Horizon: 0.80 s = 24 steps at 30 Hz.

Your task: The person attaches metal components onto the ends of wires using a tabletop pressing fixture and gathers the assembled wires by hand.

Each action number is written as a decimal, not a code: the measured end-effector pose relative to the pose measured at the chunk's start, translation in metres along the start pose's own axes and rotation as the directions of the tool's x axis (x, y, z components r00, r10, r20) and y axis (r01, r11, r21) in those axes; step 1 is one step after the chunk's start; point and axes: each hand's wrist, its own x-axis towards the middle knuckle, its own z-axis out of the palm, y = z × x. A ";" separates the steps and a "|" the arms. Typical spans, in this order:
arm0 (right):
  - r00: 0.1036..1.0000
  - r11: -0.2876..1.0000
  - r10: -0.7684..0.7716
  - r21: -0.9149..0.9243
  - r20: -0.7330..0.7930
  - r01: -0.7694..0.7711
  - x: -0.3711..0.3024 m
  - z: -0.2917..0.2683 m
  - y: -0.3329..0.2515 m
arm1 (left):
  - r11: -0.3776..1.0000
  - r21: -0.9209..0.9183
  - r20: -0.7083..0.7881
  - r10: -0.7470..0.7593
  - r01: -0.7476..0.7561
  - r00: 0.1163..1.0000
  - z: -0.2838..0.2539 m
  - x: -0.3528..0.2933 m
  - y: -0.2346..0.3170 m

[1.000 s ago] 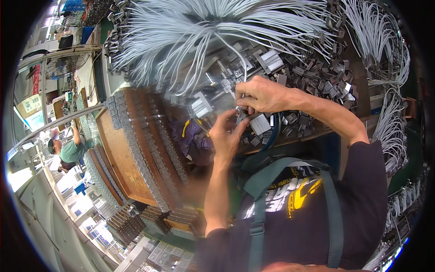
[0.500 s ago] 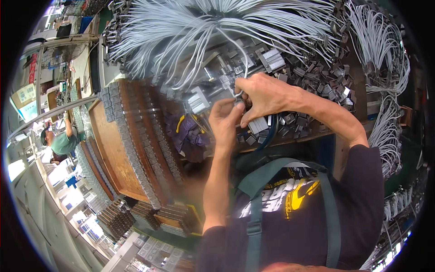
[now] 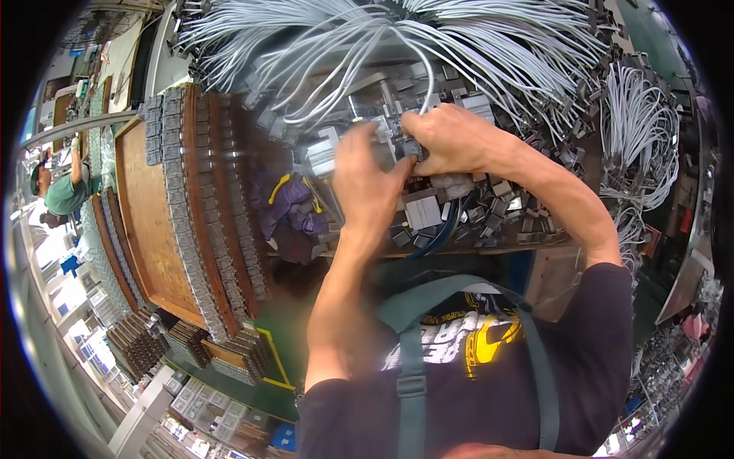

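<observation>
A white cable (image 3: 430, 76) runs from the large bundle of white cables (image 3: 505, 38) down to my right hand (image 3: 459, 141). That hand is closed over the cable's end, its fingers curled and its thumb pointing down-left; the end itself is hidden. My left hand (image 3: 361, 180), blurred by motion, reaches over a metal fixture (image 3: 391, 103), its thumb close to my right thumb. Whether its fingers hold anything cannot be made out. Silver blocks flank the fixture: one block (image 3: 321, 157) beside my left hand, another block (image 3: 478, 105) behind my right hand.
Small metal housings (image 3: 527, 203) lie heaped to the right. A purple cloth with yellow strips (image 3: 287, 203) sits left of my left forearm. Wooden trays with rows of grey parts (image 3: 183, 199) stand further left. More white cables (image 3: 638, 130) hang at right. A co-worker (image 3: 67, 191) is far left.
My left hand has moved up and left, away from the cable end, onto the fixture. My right hand stays at the cable. The whole view has shifted slightly.
</observation>
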 end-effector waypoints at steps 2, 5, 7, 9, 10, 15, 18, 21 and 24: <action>0.999 0.997 -0.041 -0.058 0.022 0.042 0.014 0.015 0.005 | 0.975 0.158 -0.098 0.172 -0.156 0.980 0.008 0.008 -0.008; 0.995 0.992 -0.064 -0.103 0.080 0.072 0.023 0.020 0.013 | 0.956 0.240 -0.113 0.200 -0.168 0.973 0.017 0.019 -0.024; 0.998 0.999 -0.006 -0.038 0.060 0.009 0.019 0.019 0.016 | 0.966 0.210 -0.123 0.178 -0.149 0.976 0.017 0.021 -0.026; 0.996 0.992 0.087 -0.092 0.003 -0.086 0.011 0.014 0.005 | 0.952 0.245 -0.128 0.217 -0.181 0.968 0.016 0.022 -0.023; 0.983 0.975 0.173 -0.131 -0.062 -0.180 0.007 0.014 0.000 | 0.947 0.275 -0.110 0.199 -0.163 0.974 0.016 0.022 -0.026; 0.928 0.925 -0.087 -0.376 -0.361 -0.060 -0.002 0.029 0.015 | 0.972 0.205 -0.065 0.131 -0.116 0.989 0.021 0.024 -0.029; 0.939 0.979 -0.057 -0.202 -0.338 -0.013 0.001 0.037 0.024 | 0.983 0.168 -0.060 0.086 -0.074 0.995 0.019 0.028 -0.031; 0.938 0.986 -0.054 -0.164 -0.342 -0.003 0.005 0.031 0.026 | 0.987 0.158 -0.042 0.043 -0.036 0.998 0.018 0.033 -0.025; 0.934 0.989 -0.039 -0.148 -0.354 -0.015 0.007 0.032 0.024 | 0.986 0.167 -0.028 0.033 -0.028 0.999 0.018 0.033 -0.025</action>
